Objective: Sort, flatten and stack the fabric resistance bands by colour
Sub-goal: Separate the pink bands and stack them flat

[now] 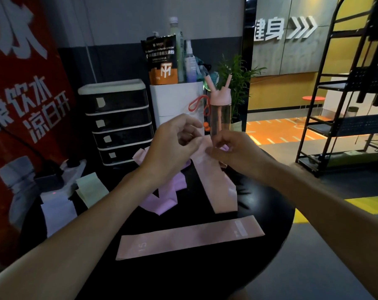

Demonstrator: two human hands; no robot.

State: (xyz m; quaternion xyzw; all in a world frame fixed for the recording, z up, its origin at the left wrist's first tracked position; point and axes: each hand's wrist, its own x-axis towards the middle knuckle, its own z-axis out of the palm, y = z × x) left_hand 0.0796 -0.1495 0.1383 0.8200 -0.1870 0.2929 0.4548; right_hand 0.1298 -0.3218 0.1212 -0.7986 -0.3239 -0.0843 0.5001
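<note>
My left hand [173, 144] and my right hand [231, 148] both pinch the top end of a pink band [218, 185], which hangs down from them above the round black table [277, 204]. A second pink band [190, 239] marked 15 lies flat near the table's front edge. Crumpled purple bands [162, 198] lie in a heap under my left wrist. A pale green band [91, 188] rests at the table's left side. Another pink piece [140, 155] shows behind my left hand.
A black drawer unit [116, 122] and a white box [177, 100] holding bottles and a pouch stand at the back. A pink water bottle [220, 113] stands just behind my hands. White papers [58, 208] lie left. A black metal rack [344, 105] stands on the right.
</note>
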